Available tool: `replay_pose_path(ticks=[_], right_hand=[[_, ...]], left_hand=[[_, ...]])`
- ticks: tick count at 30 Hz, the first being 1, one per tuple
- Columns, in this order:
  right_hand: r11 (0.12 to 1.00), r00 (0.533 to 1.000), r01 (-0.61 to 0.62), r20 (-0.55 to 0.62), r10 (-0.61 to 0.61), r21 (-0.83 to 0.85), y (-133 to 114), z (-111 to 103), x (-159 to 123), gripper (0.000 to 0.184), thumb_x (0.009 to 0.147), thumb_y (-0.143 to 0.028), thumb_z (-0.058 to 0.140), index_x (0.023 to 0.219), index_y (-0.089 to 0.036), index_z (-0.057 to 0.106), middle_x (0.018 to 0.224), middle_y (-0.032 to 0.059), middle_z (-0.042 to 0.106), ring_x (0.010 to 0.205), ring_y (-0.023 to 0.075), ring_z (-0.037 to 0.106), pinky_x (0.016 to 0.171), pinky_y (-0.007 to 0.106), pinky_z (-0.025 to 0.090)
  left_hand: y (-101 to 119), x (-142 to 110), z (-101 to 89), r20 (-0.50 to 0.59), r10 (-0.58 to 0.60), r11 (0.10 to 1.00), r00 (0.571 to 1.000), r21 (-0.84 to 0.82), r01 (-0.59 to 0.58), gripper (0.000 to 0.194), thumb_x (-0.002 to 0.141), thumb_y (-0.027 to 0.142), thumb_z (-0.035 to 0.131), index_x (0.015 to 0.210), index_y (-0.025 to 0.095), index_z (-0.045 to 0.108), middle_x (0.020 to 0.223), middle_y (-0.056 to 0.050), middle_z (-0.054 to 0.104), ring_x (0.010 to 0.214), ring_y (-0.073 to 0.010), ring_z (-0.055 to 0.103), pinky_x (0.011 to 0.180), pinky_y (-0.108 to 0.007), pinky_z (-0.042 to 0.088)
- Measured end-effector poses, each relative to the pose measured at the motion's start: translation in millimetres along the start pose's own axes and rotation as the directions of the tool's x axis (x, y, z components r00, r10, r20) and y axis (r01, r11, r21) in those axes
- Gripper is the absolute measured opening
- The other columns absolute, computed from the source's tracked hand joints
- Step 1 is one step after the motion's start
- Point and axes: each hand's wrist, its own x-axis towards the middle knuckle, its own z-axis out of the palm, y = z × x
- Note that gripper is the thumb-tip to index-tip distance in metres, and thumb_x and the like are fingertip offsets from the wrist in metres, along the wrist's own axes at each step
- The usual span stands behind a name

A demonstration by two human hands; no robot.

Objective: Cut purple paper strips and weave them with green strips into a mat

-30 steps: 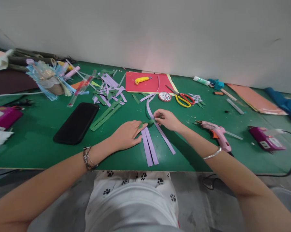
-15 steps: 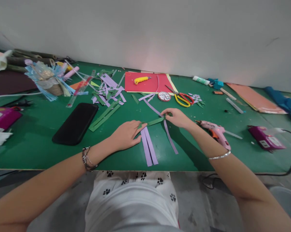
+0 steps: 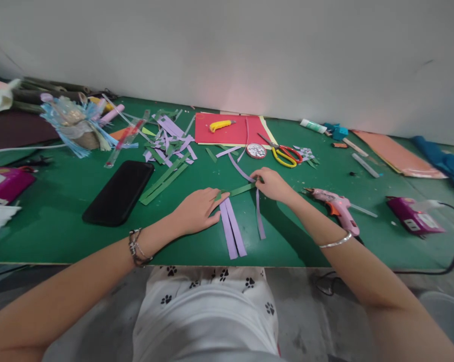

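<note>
green table point(image 3: 208, 251), one phone point(image 3: 118, 193), one green strip point(image 3: 242, 190) between two hands point(image 3: 197, 211) point(image 3: 274, 184)

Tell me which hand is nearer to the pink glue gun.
Right. The right hand, its fingers at the green strip, is left of the pink glue gun, not touching it; the left hand lies farther left, beside the paired purple strips.

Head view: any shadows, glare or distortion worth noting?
Head view: a dark shadow lies on the green table below the right hand; a faint pinkish glow tints the wall behind the red paper; wide-angle distortion seems to stretch the arms toward the bottom corners.
</note>
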Motion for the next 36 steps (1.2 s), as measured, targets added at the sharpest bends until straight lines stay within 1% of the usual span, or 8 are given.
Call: replay_pose_path(ticks=[7, 14, 20, 25, 27, 31, 34, 36], right_hand=[[1.0, 1.0, 0.023, -0.001, -0.023, -0.006, 0.5, -1.3, -1.0, 0.027, 0.072, -0.001, 0.044, 0.084, -0.011, 0.066, 0.083, 0.0077, 0.059, 0.072, 0.0135, 0.054, 0.07, 0.022, 0.04], [1.0, 1.0, 0.027, -0.011, -0.027, -0.013, -0.7, -1.8, -2.8, 0.014, 0.074, -0.015, 0.054, 0.081, -0.013, 0.066, 0.08, 0.007, 0.061, 0.073, 0.0153, 0.055, 0.069, 0.025, 0.04], [0.998, 1.0, 0.022, 0.007, -0.022, -0.054, -1.7, -3.0, -0.1, 0.015, 0.071, -0.01, 0.053, 0.076, -0.017, 0.065, 0.078, 0.0041, 0.064, 0.072, 0.016, 0.055, 0.062, 0.024, 0.038], [0.988, 1.0, -0.019, -0.001, 0.019, 0.152, -4.3, -5.5, -0.8, 0.01, 0.066, -0.009, 0.055, 0.067, -0.017, 0.061, 0.072, 0.0016, 0.063, 0.068, 0.0135, 0.055, 0.063, 0.024, 0.039], [0.925, 0.995, -0.094, 0.063, 0.076, 0.369, -6.6, -4.7, -2.1, 0.006, 0.066, -0.011, 0.056, 0.066, -0.016, 0.058, 0.066, -0.0009, 0.06, 0.06, 0.0109, 0.053, 0.059, 0.024, 0.041], [0.638, 0.962, -0.27, 0.224, 0.154, 0.721, -12.1, 2.6, -4.8, 0.004, 0.064, -0.015, 0.057, 0.065, -0.016, 0.053, 0.055, -0.0057, 0.052, 0.051, 0.0072, 0.049, 0.054, 0.021, 0.042], [0.485, 0.971, -0.237, 0.187, 0.15, 0.842, -16.0, 10.9, -5.0, 0.006, 0.063, -0.016, 0.058, 0.066, -0.016, 0.052, 0.06, -0.0051, 0.055, 0.056, 0.0064, 0.052, 0.059, 0.021, 0.044], [0.446, 0.98, -0.192, 0.145, 0.137, 0.874, -18.5, 16.2, -3.9, 0.008, 0.062, -0.015, 0.058, 0.068, -0.016, 0.053, 0.065, -0.0038, 0.058, 0.06, 0.0068, 0.054, 0.063, 0.022, 0.044]], left_hand=[[0.7, 0.3, -0.5, 0.001, -0.004, 1.0, 1.0, 0.003, 0.004, 0.043, 0.085, 0.026, 0.034, 0.121, 0.008, 0.045, 0.1, -0.013, 0.057, 0.09, -0.0227, 0.054, 0.076, -0.034, 0.045], [1.3, -0.6, 0.2, -0.02, -0.001, 1.0, 1.0, 0.008, 0.001, 0.042, 0.084, 0.025, 0.033, 0.121, 0.011, 0.045, 0.101, -0.012, 0.058, 0.09, -0.0216, 0.054, 0.076, -0.033, 0.044], [1.1, -0.3, -1.5, -0.011, 0.002, 1.0, 1.0, -0.013, -0.002, 0.042, 0.084, 0.025, 0.033, 0.121, 0.01, 0.046, 0.101, -0.013, 0.057, 0.089, -0.0223, 0.054, 0.076, -0.034, 0.044], [1.3, 0.1, -2.4, -0.002, -0.005, 1.0, 1.0, -0.026, 0.005, 0.042, 0.084, 0.025, 0.033, 0.121, 0.009, 0.046, 0.101, -0.013, 0.057, 0.089, -0.0228, 0.054, 0.076, -0.035, 0.045], [1.5, 0.2, -2.4, 0.004, -0.01, 0.999, 1.0, -0.031, 0.011, 0.042, 0.084, 0.025, 0.033, 0.121, 0.009, 0.045, 0.101, -0.014, 0.057, 0.089, -0.023, 0.054, 0.076, -0.035, 0.045], [1.4, 0.0, -1.0, 0.005, -0.012, 0.999, 1.0, -0.034, 0.012, 0.041, 0.084, 0.025, 0.034, 0.121, 0.009, 0.045, 0.103, -0.014, 0.057, 0.092, -0.0233, 0.053, 0.078, -0.035, 0.044], [0.9, -0.6, 0.6, -0.003, -0.014, 0.999, 1.0, -0.034, 0.014, 0.041, 0.084, 0.025, 0.035, 0.12, 0.009, 0.046, 0.103, -0.013, 0.057, 0.091, -0.023, 0.053, 0.078, -0.034, 0.044], [0.7, -0.9, 1.3, -0.016, -0.013, 0.999, 1.0, -0.036, 0.013, 0.04, 0.084, 0.025, 0.035, 0.119, 0.009, 0.046, 0.105, -0.014, 0.056, 0.092, -0.023, 0.053, 0.078, -0.035, 0.044]])
